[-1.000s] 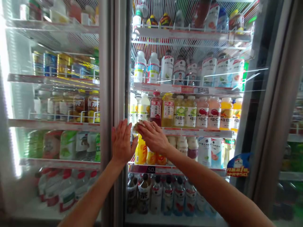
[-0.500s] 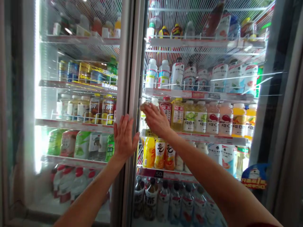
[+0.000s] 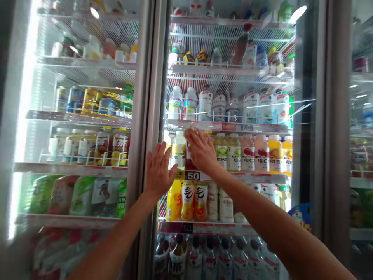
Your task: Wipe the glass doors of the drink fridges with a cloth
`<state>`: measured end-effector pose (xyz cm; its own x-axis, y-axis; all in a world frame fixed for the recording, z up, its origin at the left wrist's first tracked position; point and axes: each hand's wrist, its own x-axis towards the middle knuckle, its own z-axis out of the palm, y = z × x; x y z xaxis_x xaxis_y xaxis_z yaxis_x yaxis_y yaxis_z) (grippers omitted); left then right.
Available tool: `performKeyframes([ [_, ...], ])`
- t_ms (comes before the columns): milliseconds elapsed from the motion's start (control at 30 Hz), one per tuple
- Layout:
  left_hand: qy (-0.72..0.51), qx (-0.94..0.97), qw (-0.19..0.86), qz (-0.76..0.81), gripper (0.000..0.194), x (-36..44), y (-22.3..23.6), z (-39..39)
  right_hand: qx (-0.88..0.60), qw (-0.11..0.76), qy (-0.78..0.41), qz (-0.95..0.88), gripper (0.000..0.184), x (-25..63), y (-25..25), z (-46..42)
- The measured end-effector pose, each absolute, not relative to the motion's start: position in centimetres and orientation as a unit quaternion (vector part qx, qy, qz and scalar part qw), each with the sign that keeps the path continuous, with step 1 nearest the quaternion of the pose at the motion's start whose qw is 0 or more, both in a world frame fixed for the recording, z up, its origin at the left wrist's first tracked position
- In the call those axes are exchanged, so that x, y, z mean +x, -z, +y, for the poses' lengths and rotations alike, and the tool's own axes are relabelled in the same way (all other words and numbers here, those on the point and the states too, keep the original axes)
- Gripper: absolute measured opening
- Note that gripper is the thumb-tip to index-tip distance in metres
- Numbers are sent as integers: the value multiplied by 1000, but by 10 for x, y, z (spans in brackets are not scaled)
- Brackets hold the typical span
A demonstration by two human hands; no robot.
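My left hand lies flat with fingers stretched out against the metal door frame and the near edge of the right glass door. My right hand presses on that door's glass, in front of a row of bottled drinks. Its fingers are close together over a small, pale cloth, mostly hidden beneath the hand. Behind the glass, near the right fingers, are a white-capped bottle and a dark price tag. Yellow-orange bottles stand on the shelf below.
The left glass door fronts shelves of cans and bottles. Dark-capped bottles fill the bottom right. A blue sticker is on the right door. Another cooler section stands at the far right.
My right hand has slid right and a little up across the glass with the cloth. My left hand has shifted right on the frame. The view has turned right and tilted up.
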<state>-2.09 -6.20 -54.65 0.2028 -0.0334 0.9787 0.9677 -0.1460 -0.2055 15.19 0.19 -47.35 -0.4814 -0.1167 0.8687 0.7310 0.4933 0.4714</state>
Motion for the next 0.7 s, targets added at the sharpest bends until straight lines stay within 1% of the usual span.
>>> performKeyframes([
  [67, 481, -589, 514, -398, 59, -13, 543, -54, -181, 416, 479, -752, 52, 170, 473, 4],
  [100, 480, -591, 514, -396, 59, -9, 540, -50, -191, 423, 478, -746, 52, 180, 469, 7],
  [200, 481, -594, 510, -395, 57, 4, 532, -41, -289, 540, 427, -665, 51, 209, 457, 15],
  [233, 482, -595, 507, -395, 57, 8, 529, -38, -308, 566, 414, -643, 51, 218, 457, 17],
  [267, 483, -598, 504, -394, 57, 12, 526, -36, -310, 571, 412, -639, 52, 225, 460, 18],
  [300, 483, -601, 502, -392, 57, 16, 524, -33, -293, 552, 424, -656, 54, 232, 465, 19],
  [400, 481, -605, 504, -386, 56, 29, 518, -26, -218, 438, 471, -734, 56, 253, 483, 21],
  [433, 480, -605, 507, -383, 55, 34, 517, -24, -216, 431, 473, -737, 55, 262, 485, 22],
  [467, 479, -604, 510, -382, 55, 38, 516, -21, -235, 453, 466, -722, 54, 272, 485, 24],
  [567, 479, -600, 515, -382, 55, 50, 516, -13, -331, 597, 412, -604, 51, 297, 481, 30],
  [600, 479, -599, 514, -383, 55, 54, 516, -11, -342, 618, 403, -583, 51, 303, 484, 31],
  [633, 479, -598, 514, -385, 55, 57, 517, -9, -336, 612, 406, -590, 51, 308, 489, 31],
  [700, 480, -596, 514, -389, 55, 60, 518, -8, -286, 538, 437, -662, 53, 319, 504, 33],
])
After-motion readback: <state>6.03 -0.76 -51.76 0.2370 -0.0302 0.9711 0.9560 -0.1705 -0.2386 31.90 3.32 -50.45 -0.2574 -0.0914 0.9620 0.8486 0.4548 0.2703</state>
